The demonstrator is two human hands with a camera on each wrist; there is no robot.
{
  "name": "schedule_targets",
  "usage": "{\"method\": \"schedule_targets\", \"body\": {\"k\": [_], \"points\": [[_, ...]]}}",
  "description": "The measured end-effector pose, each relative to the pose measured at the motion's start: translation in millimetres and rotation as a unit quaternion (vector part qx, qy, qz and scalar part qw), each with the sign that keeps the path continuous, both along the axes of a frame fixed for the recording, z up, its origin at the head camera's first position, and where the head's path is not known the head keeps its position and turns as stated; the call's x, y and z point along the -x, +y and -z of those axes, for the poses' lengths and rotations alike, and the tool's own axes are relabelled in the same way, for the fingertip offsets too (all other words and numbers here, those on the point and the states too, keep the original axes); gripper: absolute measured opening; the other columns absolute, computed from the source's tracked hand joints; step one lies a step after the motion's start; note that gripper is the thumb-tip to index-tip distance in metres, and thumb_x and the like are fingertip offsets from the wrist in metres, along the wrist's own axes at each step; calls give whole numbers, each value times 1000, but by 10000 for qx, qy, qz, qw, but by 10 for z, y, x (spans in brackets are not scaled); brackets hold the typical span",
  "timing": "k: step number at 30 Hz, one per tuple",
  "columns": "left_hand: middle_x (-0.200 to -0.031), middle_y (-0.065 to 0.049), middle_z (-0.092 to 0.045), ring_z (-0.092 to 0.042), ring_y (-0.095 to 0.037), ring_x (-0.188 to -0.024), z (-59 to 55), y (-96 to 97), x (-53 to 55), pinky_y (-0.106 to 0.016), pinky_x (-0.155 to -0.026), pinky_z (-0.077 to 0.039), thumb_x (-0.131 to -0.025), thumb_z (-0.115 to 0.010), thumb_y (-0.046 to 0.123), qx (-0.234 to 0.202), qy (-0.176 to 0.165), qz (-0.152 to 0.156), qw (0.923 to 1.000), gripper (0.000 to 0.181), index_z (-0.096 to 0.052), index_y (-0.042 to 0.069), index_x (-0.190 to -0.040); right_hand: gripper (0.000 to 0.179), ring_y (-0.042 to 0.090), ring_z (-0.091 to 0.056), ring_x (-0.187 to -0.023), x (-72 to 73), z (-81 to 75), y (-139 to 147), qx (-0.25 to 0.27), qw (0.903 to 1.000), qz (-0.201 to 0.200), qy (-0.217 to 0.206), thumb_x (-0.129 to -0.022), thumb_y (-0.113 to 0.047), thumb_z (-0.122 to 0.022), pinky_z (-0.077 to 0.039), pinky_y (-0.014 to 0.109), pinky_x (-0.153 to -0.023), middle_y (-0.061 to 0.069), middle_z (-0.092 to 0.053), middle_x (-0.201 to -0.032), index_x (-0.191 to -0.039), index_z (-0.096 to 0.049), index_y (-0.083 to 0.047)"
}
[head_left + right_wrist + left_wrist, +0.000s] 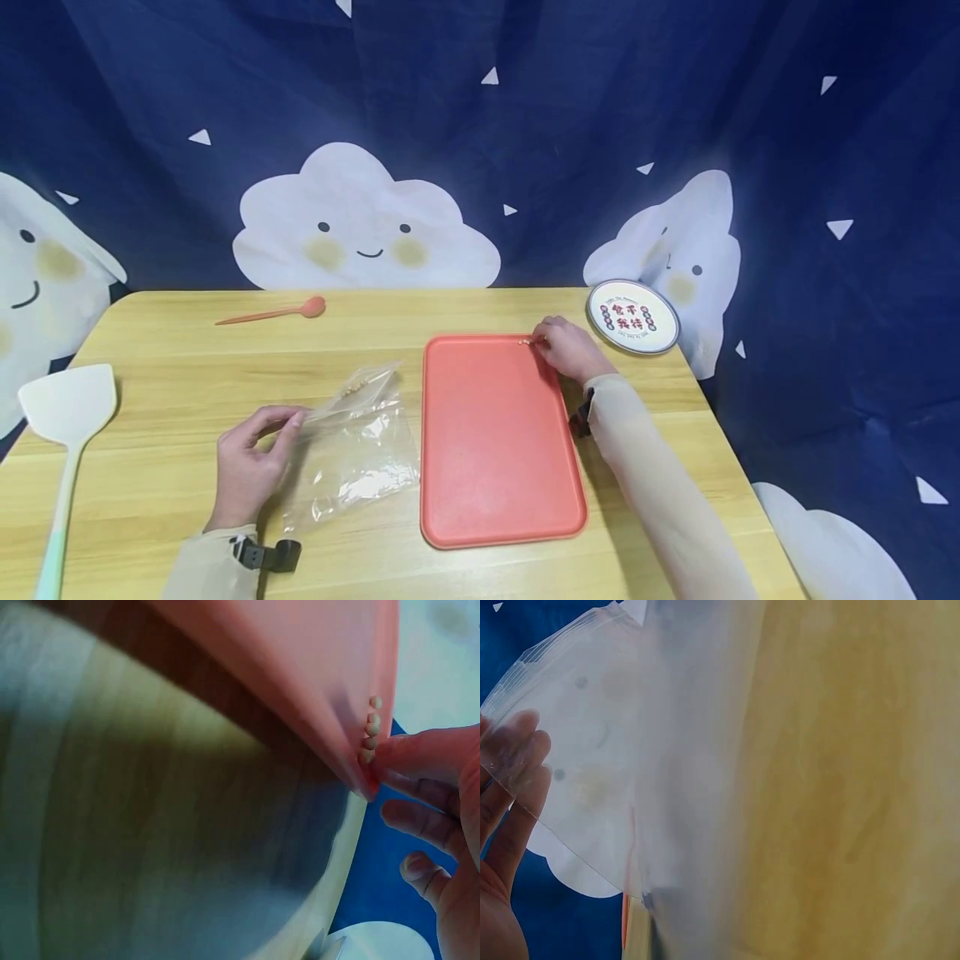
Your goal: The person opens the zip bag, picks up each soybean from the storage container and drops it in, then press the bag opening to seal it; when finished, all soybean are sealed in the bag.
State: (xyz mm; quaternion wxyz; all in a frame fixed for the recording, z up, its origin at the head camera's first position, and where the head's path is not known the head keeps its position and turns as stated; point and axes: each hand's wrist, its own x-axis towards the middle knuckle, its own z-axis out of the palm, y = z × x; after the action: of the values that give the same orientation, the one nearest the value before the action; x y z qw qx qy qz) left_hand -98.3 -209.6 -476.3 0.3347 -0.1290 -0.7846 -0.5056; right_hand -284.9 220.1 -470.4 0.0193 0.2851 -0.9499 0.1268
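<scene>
My left hand (pixel 251 462) pinches the edge of a clear zip bag (pixel 360 450) between thumb and fingers. Several small pale beans (pixel 356 387) show inside it near its upper part. In the left wrist view the bag (pixel 592 750) stretches from the fingers (pixel 536 750) and blurs close to the camera. At the far right corner of a red tray (pixel 498 442) is my right hand (pixel 573 350). A short row of round pale beans (pixel 373 729) runs along the tray's far edge, and thumb and forefinger tips meet at the end bean in the corner.
A patterned oval plate (pixel 633 317) lies at the far right table edge. An orange spoon (pixel 273 314) rests at the back left, and a white spatula with a green handle (pixel 71 417) lies far left. Behind the wooden table (pixel 360 567) hangs a blue curtain (pixel 547 150).
</scene>
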Motion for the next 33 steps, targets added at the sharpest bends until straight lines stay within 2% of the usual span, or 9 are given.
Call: {"method": "schedule_targets", "body": {"k": [14, 19, 26, 33], "points": [[-81, -26, -67, -65, 2, -84, -144, 48, -53, -11, -79, -52, -72, -65, -26, 29, 53, 22, 10000, 19, -68, -11, -84, 11, 28, -59, -90, 0, 32, -17, -300, 9992, -249, 82, -87, 0, -66, -54, 41, -82, 5, -59, -89, -95, -70, -6], [-81, -26, -67, -65, 1, -83, -158, 62, -55, -11, -78, -51, -72, -66, -25, 17, 68, 6, 10000, 19, -68, -11, -84, 7, 26, -60, -87, -2, 21, 4, -218, 9996, -92, -179, -88, -3, -68, -53, 40, -80, 5, -60, -89, -94, -68, -6], [-82, -26, -68, -65, 1, -83, -153, 65, -48, -12, -78, -51, -74, -66, -25, 18, 49, -3, 10000, 19, -68, -11, -86, 6, 20, -60, -76, -62, -115, -46, 513, 9971, 342, -451, -89, -11, -73, -52, 37, -71, 1, -64, -82, -88, -67, -10], [-83, -25, -68, -65, 0, -84, -132, 62, -37, -13, -79, -52, -74, -65, -25, -10, 113, 46, 9999, 20, -68, -11, -87, 7, 18, -60, -77, -253, -328, -261, 1491, 9882, 168, -310, -87, -4, -71, -52, 34, -70, 0, -64, -84, -89, -67, -9]]}}
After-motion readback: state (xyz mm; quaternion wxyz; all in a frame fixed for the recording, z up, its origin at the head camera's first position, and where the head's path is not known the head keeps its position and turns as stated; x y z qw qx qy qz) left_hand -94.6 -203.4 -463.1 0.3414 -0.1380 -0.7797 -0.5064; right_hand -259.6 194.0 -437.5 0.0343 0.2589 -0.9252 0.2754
